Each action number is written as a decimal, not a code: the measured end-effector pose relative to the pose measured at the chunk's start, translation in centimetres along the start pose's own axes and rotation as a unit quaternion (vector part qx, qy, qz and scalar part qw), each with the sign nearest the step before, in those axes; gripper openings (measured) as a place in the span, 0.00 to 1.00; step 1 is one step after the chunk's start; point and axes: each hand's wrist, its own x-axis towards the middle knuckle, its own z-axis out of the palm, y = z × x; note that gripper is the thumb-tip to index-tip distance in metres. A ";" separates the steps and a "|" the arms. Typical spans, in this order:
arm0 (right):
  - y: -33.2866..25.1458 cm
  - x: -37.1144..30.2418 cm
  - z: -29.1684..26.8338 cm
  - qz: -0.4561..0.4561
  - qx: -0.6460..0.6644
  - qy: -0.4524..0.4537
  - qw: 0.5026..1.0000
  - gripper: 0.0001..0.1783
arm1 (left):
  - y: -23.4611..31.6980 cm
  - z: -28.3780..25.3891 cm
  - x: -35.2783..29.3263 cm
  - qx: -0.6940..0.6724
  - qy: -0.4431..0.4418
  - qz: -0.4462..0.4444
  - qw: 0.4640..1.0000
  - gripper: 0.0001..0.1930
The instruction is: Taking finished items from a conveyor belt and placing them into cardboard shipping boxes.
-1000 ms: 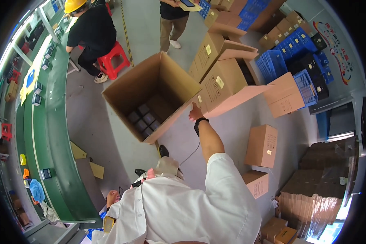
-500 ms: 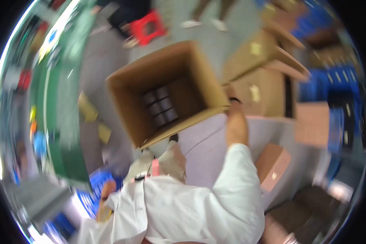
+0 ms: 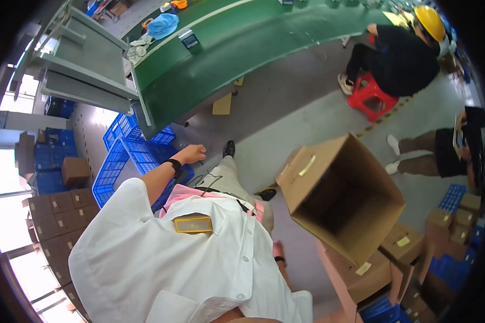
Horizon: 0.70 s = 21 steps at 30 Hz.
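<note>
Cardboard box (image 3: 311,177), in the head view, stands open-topped ahead to the right, beside brown cartons (image 3: 369,280), clear of both hands. Left hand (image 3: 193,154) is half curled, apparently empty; right hand (image 3: 278,250) (small and blurred) I cannot read. A turning step could knock the box, the right shoe (image 3: 267,194) being near.

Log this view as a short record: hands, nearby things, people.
left hand: fingers loosely bent, nothing visible in it
nearest to left hand: blue crate, apart from it
right hand: partly hidden, grip unclear
nearest to right hand: open cardboard box, tilted, inside too dark to read
bench: green bench bearing a light-blue item
people: seated person on a red stool; standing person at right
</note>
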 end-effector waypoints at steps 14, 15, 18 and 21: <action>-26.1 20.7 -15.8 0.147 0.183 0.077 0.969 0.17 | -6.7 -27.3 18.4 0.064 0.322 0.098 0.939 0.28; -27.7 20.6 -16.6 0.183 0.215 0.098 0.954 0.18 | -6.5 -29.2 19.4 0.082 0.310 0.074 0.944 0.31; -31.9 23.8 -21.8 0.183 0.180 0.171 0.951 0.13 | -12.1 -32.6 23.8 0.056 0.322 0.101 0.940 0.34; -35.7 26.3 -25.3 0.285 0.379 0.172 0.863 0.14 | -13.6 -33.2 26.3 0.034 0.289 0.106 0.951 0.35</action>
